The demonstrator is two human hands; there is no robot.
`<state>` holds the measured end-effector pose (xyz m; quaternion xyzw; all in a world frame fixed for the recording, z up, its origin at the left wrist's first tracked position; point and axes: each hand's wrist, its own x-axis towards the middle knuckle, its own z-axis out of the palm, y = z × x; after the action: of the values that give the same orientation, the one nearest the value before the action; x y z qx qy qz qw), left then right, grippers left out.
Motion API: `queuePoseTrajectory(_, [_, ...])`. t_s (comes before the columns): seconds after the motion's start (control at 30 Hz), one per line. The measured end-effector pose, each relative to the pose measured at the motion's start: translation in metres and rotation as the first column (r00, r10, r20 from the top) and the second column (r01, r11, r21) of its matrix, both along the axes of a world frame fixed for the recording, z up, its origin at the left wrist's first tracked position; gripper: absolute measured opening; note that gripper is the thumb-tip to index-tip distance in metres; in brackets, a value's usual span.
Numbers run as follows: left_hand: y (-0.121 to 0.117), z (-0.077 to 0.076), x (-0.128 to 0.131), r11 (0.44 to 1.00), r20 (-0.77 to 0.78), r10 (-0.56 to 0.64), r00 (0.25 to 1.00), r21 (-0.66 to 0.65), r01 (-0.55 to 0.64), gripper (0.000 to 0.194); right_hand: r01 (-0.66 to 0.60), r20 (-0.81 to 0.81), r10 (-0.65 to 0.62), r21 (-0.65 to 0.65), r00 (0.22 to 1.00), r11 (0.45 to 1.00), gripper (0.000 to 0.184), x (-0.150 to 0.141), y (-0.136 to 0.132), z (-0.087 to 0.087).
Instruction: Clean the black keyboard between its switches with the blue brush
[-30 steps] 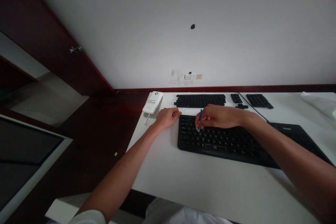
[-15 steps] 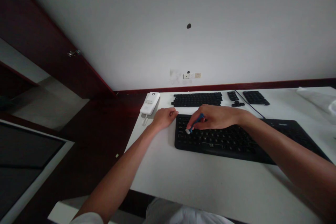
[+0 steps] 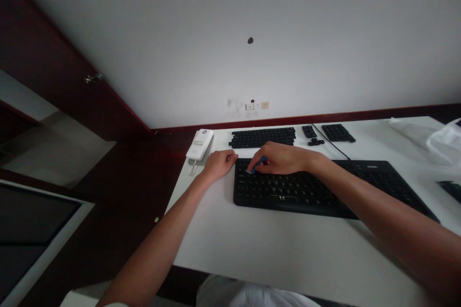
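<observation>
On the white table lies a black keyboard (image 3: 302, 194) with its keycaps off and the bare switch posts showing. My right hand (image 3: 275, 158) is over its upper left part, fingers closed around a small brush (image 3: 260, 165) with a blue handle and a pale tip. The tip points down at the upper left rows and seems to touch them. My left hand (image 3: 220, 162) rests on the table by the keyboard's upper left corner, fingers curled, thumb side close to the corner. Nothing shows in it. My right hand and forearm hide part of the keyboard.
Behind the keyboard lie a large group of black keycaps (image 3: 262, 137), smaller groups (image 3: 309, 131) and a number-pad group (image 3: 337, 133). A white power bank (image 3: 200, 145) with a short cable lies left. A white plastic bag (image 3: 421, 132) and a dark object (image 3: 451, 189) are right.
The brush in my right hand has moved up the keyboard, from the middle rows to the upper left rows. My left hand stays by the corner. The whole view has shifted slightly.
</observation>
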<state>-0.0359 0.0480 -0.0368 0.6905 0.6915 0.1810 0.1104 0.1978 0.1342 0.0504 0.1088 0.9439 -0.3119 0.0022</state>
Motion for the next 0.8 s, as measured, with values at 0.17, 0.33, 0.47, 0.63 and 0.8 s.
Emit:
queuePoseTrajectory(0.17, [-0.001, 0.0015, 0.0009, 1.0, 0.008, 0.003, 1.0, -0.011, -0.003, 0.042, -0.013, 0.027, 0.015, -0.057, 1.0, 0.998, 0.031, 0.004, 0.0013, 0.0091])
queuePoseTrajectory(0.33, [-0.0012, 0.003, 0.0018, 1.0, 0.0, -0.006, 1.0, -0.011, 0.006, 0.042, -0.016, 0.105, 0.029, -0.12, 0.994, 0.993, 0.03, 0.0049, 0.0059, 0.0052])
queuePoseTrajectory(0.47, [-0.0017, 0.0024, 0.001, 1.0, 0.004, -0.012, 1.0, -0.013, 0.012, 0.043, -0.03, 0.09, 0.051, -0.218, 0.995, 0.975, 0.031, 0.0045, 0.0069, 0.004])
queuePoseTrajectory(0.63, [-0.0019, 0.0025, 0.0003, 1.0, 0.006, -0.028, 1.0, -0.007, 0.028, 0.042, -0.037, 0.127, 0.064, -0.201, 0.99, 0.979, 0.03, 0.0043, 0.0047, 0.0047])
queuePoseTrajectory(0.8, [-0.0008, 0.0024, -0.0007, 1.0, 0.005, -0.028, 1.0, -0.003, 0.028, 0.042, -0.033, 0.1, 0.049, -0.158, 0.994, 0.987, 0.029, 0.0034, 0.0026, 0.0032])
